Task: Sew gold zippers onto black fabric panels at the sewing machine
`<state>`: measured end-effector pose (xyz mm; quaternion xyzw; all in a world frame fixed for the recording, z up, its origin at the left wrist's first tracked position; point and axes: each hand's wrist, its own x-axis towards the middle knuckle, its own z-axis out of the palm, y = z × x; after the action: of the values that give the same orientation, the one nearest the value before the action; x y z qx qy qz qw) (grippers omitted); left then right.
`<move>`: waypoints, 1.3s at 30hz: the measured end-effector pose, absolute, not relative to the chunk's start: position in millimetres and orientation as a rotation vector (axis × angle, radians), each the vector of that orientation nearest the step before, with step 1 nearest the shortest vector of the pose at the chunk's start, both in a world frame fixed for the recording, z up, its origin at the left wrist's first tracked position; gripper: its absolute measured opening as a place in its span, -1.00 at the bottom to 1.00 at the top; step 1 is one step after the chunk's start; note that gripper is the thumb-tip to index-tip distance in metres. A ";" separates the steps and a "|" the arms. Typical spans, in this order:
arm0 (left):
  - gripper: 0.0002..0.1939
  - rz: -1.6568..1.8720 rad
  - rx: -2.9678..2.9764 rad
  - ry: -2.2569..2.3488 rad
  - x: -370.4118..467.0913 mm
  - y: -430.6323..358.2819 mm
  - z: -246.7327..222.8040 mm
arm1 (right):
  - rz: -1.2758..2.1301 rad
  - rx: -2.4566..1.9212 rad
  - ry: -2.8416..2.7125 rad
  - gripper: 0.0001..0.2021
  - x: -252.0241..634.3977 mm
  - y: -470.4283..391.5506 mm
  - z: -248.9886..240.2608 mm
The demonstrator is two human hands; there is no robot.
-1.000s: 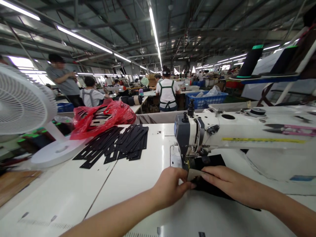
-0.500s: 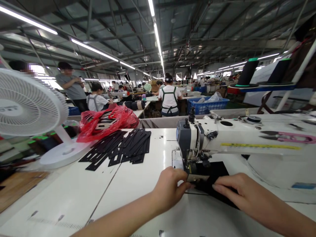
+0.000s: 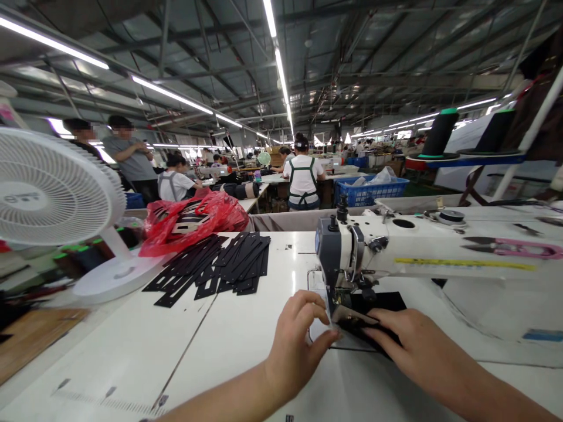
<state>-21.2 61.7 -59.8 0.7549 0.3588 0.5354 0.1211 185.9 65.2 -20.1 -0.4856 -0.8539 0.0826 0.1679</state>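
My right hand [image 3: 411,337] pinches a piece of black fabric [image 3: 389,300] between thumb and fingers, just in front of the sewing machine [image 3: 365,246]. A beige strip [image 3: 345,315] shows along the fabric's left end, lifted at a slant close to the presser foot area. My left hand [image 3: 299,340] is beside that end, its thumb and curled fingers apart with a gap between them; I see nothing held there. The needle itself is too small to make out, and part of the fabric is hidden under the machine head and my right hand.
Flat black pieces [image 3: 244,264] lie piled on the white table [image 3: 246,340], by a red plastic bag [image 3: 197,217]. A white fan [image 3: 57,187] stands at left. Pink-handled snips [image 3: 519,247] rest on the machine arm. Thread cones [image 3: 440,135] stand behind; several people sit or stand farther off.
My left hand has let go of the fabric's left end and its fingers have spread. My right hand has shifted left along the fabric, and the beige strip now tilts.
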 end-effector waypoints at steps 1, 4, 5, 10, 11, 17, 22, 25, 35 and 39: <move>-0.84 1.586 2.245 1.027 -21.4 60.2 -60.2 | 0.207 -1.339 -2.428 -0.79 186.5 65.2 -22.1; -0.78 1.569 2.317 1.019 -18.7 60.5 -60.5 | 0.059 -1.195 -2.419 -0.81 188.5 64.4 -28.6; -0.78 1.561 2.317 1.018 -17.0 61.6 -60.7 | 0.008 -1.153 -2.414 -0.80 188.9 63.6 -30.3; -0.85 1.609 2.307 0.968 -11.2 63.7 -64.1 | -0.201 -0.988 -2.360 -0.72 187.7 54.8 -32.4; -0.87 1.624 2.328 0.945 -11.1 62.9 -64.9 | -0.250 -0.961 -2.339 -0.72 187.2 52.2 -32.2; -0.88 1.603 2.520 0.907 -10.4 58.4 -64.6 | -0.415 -0.883 -2.293 -0.73 186.1 39.4 -37.2; -0.83 1.397 2.651 0.969 -11.0 58.8 -62.8 | -0.451 -0.784 -2.295 -0.72 183.6 37.9 -40.8; -0.90 1.422 2.661 0.915 -16.4 59.1 -62.6 | -0.343 -0.871 -2.253 -0.73 182.7 39.9 -38.7; -0.93 1.352 2.256 0.980 -13.2 82.6 -42.3 | 0.153 -1.222 -2.351 -0.84 188.5 70.9 -4.0; -0.90 1.321 2.032 1.111 -9.1 83.9 -42.8 | 0.219 -1.286 -2.388 -0.84 189.0 75.5 4.3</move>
<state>-9.1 83.9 -42.8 0.7406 0.4050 0.4815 0.2357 189.0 75.5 4.3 -0.4623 -0.8582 0.0788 0.2088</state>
